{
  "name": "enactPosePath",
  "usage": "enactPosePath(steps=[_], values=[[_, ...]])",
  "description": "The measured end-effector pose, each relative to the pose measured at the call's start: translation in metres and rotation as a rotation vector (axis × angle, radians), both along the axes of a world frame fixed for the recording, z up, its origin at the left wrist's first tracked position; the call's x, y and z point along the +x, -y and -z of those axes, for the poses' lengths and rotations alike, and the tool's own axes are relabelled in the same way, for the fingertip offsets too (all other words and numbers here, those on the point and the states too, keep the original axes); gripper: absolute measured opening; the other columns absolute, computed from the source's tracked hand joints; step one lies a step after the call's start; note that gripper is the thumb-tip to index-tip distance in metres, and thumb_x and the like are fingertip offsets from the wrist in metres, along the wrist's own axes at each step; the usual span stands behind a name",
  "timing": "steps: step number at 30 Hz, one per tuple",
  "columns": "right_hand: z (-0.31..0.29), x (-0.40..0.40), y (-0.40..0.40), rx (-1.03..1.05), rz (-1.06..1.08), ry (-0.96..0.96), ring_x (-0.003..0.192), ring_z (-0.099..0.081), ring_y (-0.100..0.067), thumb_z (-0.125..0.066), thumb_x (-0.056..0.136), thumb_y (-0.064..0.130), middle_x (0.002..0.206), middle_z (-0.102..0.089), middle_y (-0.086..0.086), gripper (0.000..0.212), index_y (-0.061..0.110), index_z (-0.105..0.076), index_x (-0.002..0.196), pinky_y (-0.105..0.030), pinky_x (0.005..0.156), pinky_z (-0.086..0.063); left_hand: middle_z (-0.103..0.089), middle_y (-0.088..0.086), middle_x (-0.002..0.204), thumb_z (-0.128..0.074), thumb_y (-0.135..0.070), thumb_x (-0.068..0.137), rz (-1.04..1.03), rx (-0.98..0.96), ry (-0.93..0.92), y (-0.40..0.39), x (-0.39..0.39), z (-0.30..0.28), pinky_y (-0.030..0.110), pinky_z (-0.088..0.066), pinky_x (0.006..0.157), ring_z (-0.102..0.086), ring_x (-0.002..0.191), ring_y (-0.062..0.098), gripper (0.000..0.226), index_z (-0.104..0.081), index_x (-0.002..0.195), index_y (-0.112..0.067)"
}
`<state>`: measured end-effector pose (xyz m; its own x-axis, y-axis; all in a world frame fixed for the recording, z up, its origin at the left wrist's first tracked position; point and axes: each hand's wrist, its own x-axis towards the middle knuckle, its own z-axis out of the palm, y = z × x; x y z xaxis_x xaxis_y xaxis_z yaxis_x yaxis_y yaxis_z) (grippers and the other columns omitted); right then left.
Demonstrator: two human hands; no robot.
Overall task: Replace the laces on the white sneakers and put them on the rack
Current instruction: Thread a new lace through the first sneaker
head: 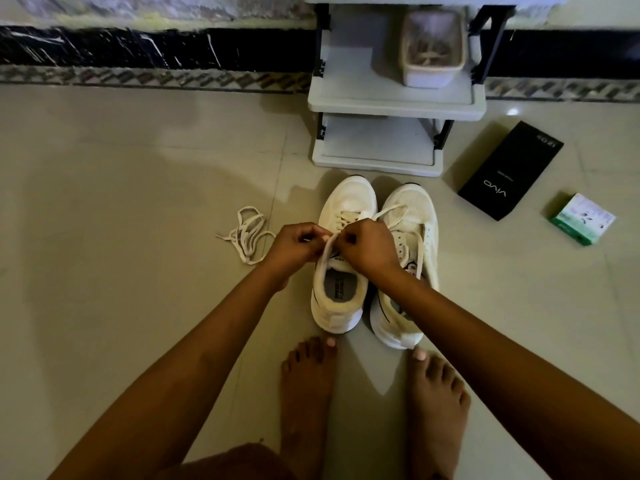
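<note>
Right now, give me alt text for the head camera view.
Both hands, left hand and right hand, pinch a lace over the left white sneaker of a pair on the floor. A loose lace lies left; a grey rack stands behind.

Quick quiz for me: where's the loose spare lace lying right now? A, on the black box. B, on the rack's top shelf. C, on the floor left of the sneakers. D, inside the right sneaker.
C: the loose lace lies in a tangle on the floor, left of the sneakers, just beyond the left hand.
</note>
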<state>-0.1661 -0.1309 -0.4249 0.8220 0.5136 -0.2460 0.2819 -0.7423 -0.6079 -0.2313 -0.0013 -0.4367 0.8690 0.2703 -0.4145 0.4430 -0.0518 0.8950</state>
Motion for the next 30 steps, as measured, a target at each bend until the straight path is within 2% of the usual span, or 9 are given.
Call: enactPosePath(steps=[5, 8, 13, 17, 19, 22, 26, 28, 30], values=[[-0.001, 0.0, 0.006, 0.041, 0.027, 0.051, 0.083, -0.062, -0.026, -0.068, 0.082, 0.023, 0.092, -0.067, -0.012, 0.032, 0.01, -0.058, 0.109, -0.026, 0.065, -0.042, -0.063, 0.011, 0.09, -0.052, -0.011, 0.094, 0.112, 0.371, 0.009, 0.007, 0.003, 0.0, 0.036, -0.051, 0.075, -0.06, 0.083, 0.023, 0.01, -0.06, 0.091, -0.007], [-0.001, 0.006, 0.01, -0.186, -0.154, 0.178, 0.112, -0.051, -0.027, -0.066, 0.082, 0.038, 0.126, -0.055, -0.008, 0.055, 0.017, -0.05, 0.129, -0.035, 0.086, -0.042, -0.064, 0.017, 0.098, -0.045, -0.011, 0.097, 0.084, 0.495, 0.033, 0.009, 0.005, -0.005, 0.037, -0.046, 0.082, -0.059, 0.093, 0.031, 0.014, -0.055, 0.094, -0.001], [0.003, 0.007, 0.018, -0.186, -0.245, 0.21, 0.122, -0.046, -0.024, -0.063, 0.084, 0.037, 0.136, -0.05, -0.003, 0.052, 0.018, -0.053, 0.131, -0.032, 0.1, -0.035, -0.068, -0.001, 0.077, -0.034, -0.01, 0.1, -0.116, 0.1, 0.157, 0.009, 0.032, -0.051, 0.028, -0.049, 0.08, -0.065, 0.08, 0.014, 0.024, -0.043, 0.08, -0.019], [0.003, 0.014, 0.025, -0.14, -0.262, 0.149, 0.129, -0.041, -0.022, -0.068, 0.079, 0.047, 0.138, -0.049, -0.003, 0.064, 0.019, -0.05, 0.134, -0.032, 0.108, -0.028, -0.054, -0.006, 0.068, -0.035, -0.012, 0.101, -0.288, -0.051, 0.249, -0.002, 0.039, -0.059, 0.025, -0.049, 0.069, -0.054, 0.064, 0.006, 0.022, -0.047, 0.083, -0.02], [0.005, 0.016, 0.028, -0.104, -0.262, 0.143, 0.133, -0.037, -0.023, -0.067, 0.08, 0.049, 0.14, -0.049, -0.004, 0.064, 0.019, -0.05, 0.134, -0.033, 0.109, -0.025, -0.05, -0.003, 0.08, -0.035, -0.017, 0.101, -0.248, 0.153, 0.141, -0.002, 0.031, -0.043, 0.025, -0.04, 0.066, -0.048, 0.07, 0.008, 0.017, -0.048, 0.09, -0.018], [0.008, 0.019, 0.03, -0.066, -0.265, 0.116, 0.136, -0.034, -0.024, -0.064, 0.082, 0.051, 0.141, -0.048, -0.005, 0.064, 0.018, -0.05, 0.135, -0.035, 0.111, -0.024, -0.058, 0.01, 0.103, -0.04, -0.026, 0.1, 0.115, 0.611, -0.079, 0.003, 0.015, -0.009, 0.034, -0.042, 0.076, -0.055, 0.092, 0.024, 0.026, -0.054, 0.109, -0.006], [0.011, 0.021, 0.029, -0.047, -0.265, 0.074, 0.131, -0.039, -0.023, -0.066, 0.08, 0.051, 0.139, -0.05, -0.006, 0.066, 0.017, -0.05, 0.134, -0.033, 0.108, -0.026, -0.061, 0.015, 0.101, -0.046, -0.027, 0.097, 0.303, 0.861, -0.133, 0.009, 0.015, -0.005, 0.037, -0.041, 0.08, -0.056, 0.095, 0.031, 0.025, -0.057, 0.1, -0.005], [0.012, 0.022, 0.03, -0.045, -0.265, 0.063, 0.129, -0.041, -0.022, -0.066, 0.08, 0.051, 0.138, -0.051, -0.005, 0.066, 0.018, -0.05, 0.134, -0.033, 0.107, -0.028, -0.061, 0.008, 0.094, -0.045, -0.023, 0.098, 0.282, 0.649, -0.13, 0.008, 0.021, -0.017, 0.032, -0.041, 0.073, -0.055, 0.09, 0.026, 0.019, -0.058, 0.092, -0.01], [0.012, 0.023, 0.032, -0.029, -0.28, 0.042, 0.13, -0.041, -0.022, -0.067, 0.08, 0.049, 0.139, -0.05, -0.004, 0.066, 0.018, -0.049, 0.135, -0.034, 0.109, -0.026, -0.059, -0.003, 0.083, -0.044, -0.018, 0.098, 0.119, 0.15, -0.077, 0.001, 0.024, -0.041, 0.026, -0.044, 0.069, -0.055, 0.079, 0.014, 0.019, -0.058, 0.085, -0.018]])
